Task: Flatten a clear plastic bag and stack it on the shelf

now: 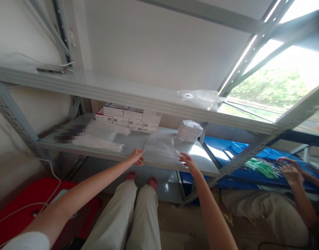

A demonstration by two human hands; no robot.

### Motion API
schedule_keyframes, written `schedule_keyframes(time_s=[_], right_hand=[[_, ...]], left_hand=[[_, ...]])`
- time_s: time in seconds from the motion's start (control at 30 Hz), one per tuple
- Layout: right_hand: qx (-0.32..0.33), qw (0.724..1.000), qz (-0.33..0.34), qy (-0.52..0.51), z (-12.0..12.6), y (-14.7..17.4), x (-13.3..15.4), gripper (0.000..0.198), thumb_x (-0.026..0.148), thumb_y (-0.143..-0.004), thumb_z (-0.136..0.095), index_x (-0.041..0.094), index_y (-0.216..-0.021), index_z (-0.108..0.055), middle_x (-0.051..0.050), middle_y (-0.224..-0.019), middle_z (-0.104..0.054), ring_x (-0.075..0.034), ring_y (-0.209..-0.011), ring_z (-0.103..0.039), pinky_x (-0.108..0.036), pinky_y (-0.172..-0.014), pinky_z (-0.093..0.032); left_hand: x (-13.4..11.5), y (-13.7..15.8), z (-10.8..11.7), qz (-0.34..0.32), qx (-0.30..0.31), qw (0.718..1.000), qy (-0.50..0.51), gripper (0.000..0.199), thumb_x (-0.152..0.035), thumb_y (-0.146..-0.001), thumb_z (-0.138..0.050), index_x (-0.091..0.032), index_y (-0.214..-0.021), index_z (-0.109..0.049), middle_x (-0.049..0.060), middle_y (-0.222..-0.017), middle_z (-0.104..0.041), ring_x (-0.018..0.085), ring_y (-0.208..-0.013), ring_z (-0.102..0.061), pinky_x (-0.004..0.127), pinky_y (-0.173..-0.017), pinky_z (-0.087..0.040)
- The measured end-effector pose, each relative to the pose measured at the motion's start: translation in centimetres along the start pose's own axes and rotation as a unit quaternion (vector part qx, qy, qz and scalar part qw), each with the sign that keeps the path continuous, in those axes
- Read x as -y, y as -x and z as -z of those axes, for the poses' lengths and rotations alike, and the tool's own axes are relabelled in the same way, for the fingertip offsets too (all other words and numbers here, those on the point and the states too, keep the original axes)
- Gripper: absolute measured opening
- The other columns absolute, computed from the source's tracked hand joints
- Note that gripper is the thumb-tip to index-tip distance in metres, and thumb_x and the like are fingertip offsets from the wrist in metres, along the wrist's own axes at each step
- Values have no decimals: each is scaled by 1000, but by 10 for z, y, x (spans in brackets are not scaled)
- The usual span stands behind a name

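Between hands (pixel 136 157) (pixel 187 161), seemingly filmy plastic bag (pixel 160 144)

gap between the box stacks (pixel 135 120) and wrapped pack (pixel 190 131) looks passable, but clear bag (pixel 161 145) in front, upper shelf (pixel 138 94) overhead

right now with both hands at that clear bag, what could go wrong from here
The clear bag between the left hand and right hand looks thin, so a hard pull might tear it. The white stack stands close beside it and could be nudged by a sideways tug. The bag also lies near the front of the shelf and might slip off.
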State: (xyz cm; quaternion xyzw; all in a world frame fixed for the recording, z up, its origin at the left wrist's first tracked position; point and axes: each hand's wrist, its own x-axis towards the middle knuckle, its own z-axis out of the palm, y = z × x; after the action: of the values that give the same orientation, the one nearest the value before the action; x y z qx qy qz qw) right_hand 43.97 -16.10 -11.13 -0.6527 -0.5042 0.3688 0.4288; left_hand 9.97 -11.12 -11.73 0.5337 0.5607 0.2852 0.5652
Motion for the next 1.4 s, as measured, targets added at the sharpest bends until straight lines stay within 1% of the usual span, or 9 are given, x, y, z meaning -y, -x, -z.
schedule_keyframes(time_s=[0.07, 0.17, 0.3, 0.6, 0.83, 0.97, 1.13, 1.27, 1.4], right_hand=[[-4, 1000, 19, 6, 2, 1, -2, 63, 57, -64, -62, 17, -114, -64, -10, -96, -69, -24, -88, -65, -28, -65, -42], [-25, 999, 43, 17, 6, 0, -5, 64, 59, -61, -64, 16, -108, -67, -10, -92, -70, -23, -80, -65, -28, -62, -42], [-36, 998, 58, 7, 10, -4, -10, 59, 61, -58, -64, 14, -94, -70, -10, -79, -71, -20, -66, -63, -29, -60, -44], [-125, 978, 114, 122, 27, -2, -35, 31, 45, -61, -62, 17, -72, -71, -10, -71, -71, -25, -69, -64, -39, -70, -48], [-117, 967, 101, 204, 31, 5, -43, 20, 33, -65, -57, 20, -73, -70, -6, -71, -70, -26, -74, -65, -38, -74, -47], [-164, 920, 51, 352, 21, 16, -16, 27, 19, -67, -50, 25, -83, -72, -5, -84, -69, -26, -84, -63, -38, -77, -42], [-257, 860, 143, 416, -23, 24, 47, 50, 2, -66, -39, 24, -100, -67, -7, -112, -64, -26, -106, -55, -39, -88, -35], [-170, 884, 234, 366, -86, 9, 74, 46, 10, -81, -36, 22, -119, -59, -6, -127, -58, -23, -116, -50, -37, -96, -36], [-88, 903, 198, 371, -133, -8, 50, 49, 30, -95, -30, 16, -140, -40, -11, -145, -42, -24, -137, -31, -45, -107, -28]], left_hand=[[-3, -4, -6, -130, -64, 980, -140, 32, -34, -93, -50, -18, -118, -40, 6, -87, -65, 21, -77, -66, 39, -78, -53], [-9, -15, -8, -329, -110, 891, -294, 33, -16, -84, -60, -17, -115, -49, 11, -117, -57, 24, -115, -53, 41, -100, -41], [-7, -36, -4, -387, -29, 833, -393, 25, -5, -82, -56, -15, -105, -60, 12, -126, -53, 25, -122, -47, 40, -106, -36], [23, -64, 2, -393, -19, 860, -327, 25, -5, -86, -47, -16, -97, -67, 8, -113, -62, 19, -110, -54, 35, -102, -39], [20, -53, 1, -417, -30, 844, -335, 26, -2, -82, -44, -17, -86, -65, 5, -96, -62, 19, -102, -55, 35, -97, -42], [22, -40, 3, -424, -65, 839, -335, 25, -3, -81, -41, -18, -81, -61, 5, -87, -57, 19, -93, -54, 34, -92, -43], [3, -33, -5, -442, -145, 848, -252, 22, -7, -84, -38, -18, -83, -57, 6, -89, -56, 20, -95, -53, 34, -92, -43], [-29, -42, -34, -444, -114, 865, -205, 30, -12, -86, -38, -17, -109, -56, 10, -118, -56, 20, -118, -47, 37, -106, -33], [-31, -60, -59, -373, -66, 884, -273, 48, -24, -89, -39, -14, -136, -41, 14, -146, -38, 23, -139, -27, 42, -112, -25]])
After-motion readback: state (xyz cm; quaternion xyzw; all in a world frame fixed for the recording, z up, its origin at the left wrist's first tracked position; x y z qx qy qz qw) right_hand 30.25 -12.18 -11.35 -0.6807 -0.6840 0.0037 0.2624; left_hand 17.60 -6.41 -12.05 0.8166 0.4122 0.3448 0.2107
